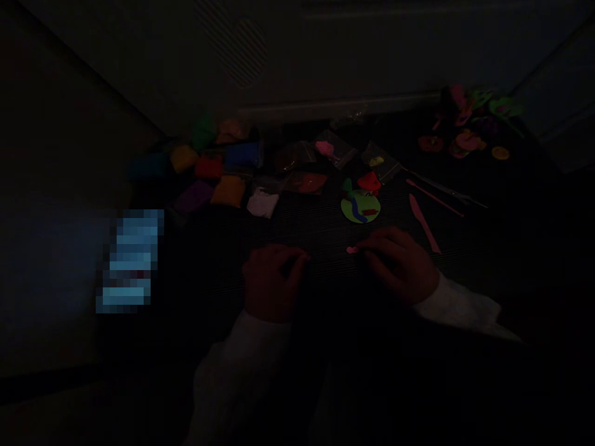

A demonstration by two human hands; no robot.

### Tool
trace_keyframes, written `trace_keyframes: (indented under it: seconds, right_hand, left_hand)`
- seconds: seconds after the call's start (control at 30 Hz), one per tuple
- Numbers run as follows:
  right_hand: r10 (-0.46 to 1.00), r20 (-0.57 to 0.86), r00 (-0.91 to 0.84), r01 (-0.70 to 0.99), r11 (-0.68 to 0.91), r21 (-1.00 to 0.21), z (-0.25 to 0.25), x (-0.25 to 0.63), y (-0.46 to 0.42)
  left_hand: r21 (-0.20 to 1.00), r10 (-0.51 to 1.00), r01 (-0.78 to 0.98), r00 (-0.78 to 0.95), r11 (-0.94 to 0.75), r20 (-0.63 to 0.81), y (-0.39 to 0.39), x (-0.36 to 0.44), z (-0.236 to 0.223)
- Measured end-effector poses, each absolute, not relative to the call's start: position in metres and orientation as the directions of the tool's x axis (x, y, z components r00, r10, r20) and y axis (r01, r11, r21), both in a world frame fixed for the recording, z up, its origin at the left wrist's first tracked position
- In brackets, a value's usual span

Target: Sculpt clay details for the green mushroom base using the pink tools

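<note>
Pink clay scrap [352, 249] sat above the dark counter [297, 229], pinched between the right hand's [395, 266] fingertips, so that hand was the nearer of the 2. Its long axis ran sideways, its tip pointing left toward the left hand [274, 282], which curled loosely; the dimness hid whether it held anything. A green clay disc [360, 207] lay beyond.

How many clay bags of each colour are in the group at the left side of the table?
yellow clay bag: 1
red clay bag: 1
blue clay bag: 1
purple clay bag: 1
orange clay bag: 1
white clay bag: 1
green clay bag: 1
peach clay bag: 1
teal clay bag: 1
Total: 9
The light is dim, so the teal and peach colours are uncertain.
</note>
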State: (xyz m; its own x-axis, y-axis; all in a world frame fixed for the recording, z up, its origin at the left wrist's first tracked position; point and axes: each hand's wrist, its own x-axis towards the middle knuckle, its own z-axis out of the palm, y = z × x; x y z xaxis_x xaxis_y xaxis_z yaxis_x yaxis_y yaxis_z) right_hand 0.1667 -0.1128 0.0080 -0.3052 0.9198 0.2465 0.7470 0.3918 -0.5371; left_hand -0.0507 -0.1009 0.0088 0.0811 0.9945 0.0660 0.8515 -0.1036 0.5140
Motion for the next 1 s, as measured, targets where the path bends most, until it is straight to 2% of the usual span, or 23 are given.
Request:
trace_keyframes:
  seconds: [0.13, 0.27, 0.47, 0.63, 1.0]
  right_hand:
    - [0.920, 0.273, -0.282, 0.748, 0.389, -0.538, 0.009, 0.165, -0.113]
    - [0.920, 0.323, -0.223, 0.760, 0.372, -0.533, 0.012, 0.157, -0.117]
    - [0.926, 0.316, -0.204, 0.654, 0.369, -0.660, 0.018, 0.142, -0.124]
    - [0.933, 0.315, -0.174, 0.577, 0.356, -0.735, 0.017, 0.140, -0.124]
    - [0.928, 0.323, -0.184, 0.548, 0.370, -0.751, 0.016, 0.140, -0.122]
  left_hand:
    - [0.563, 0.993, 0.818, 0.079, -0.118, 0.093, -0.103, -0.048, 0.014]
    - [0.662, 0.991, 0.738, 0.089, -0.130, 0.095, -0.108, -0.038, 0.025]
    - [0.784, 0.997, 0.616, 0.068, -0.077, 0.044, -0.111, -0.021, 0.036]
    - [0.812, 0.995, 0.577, 0.090, -0.086, 0.041, -0.113, -0.016, 0.038]
    - [0.822, 0.988, 0.560, 0.153, -0.100, 0.016, -0.113, -0.023, 0.035]
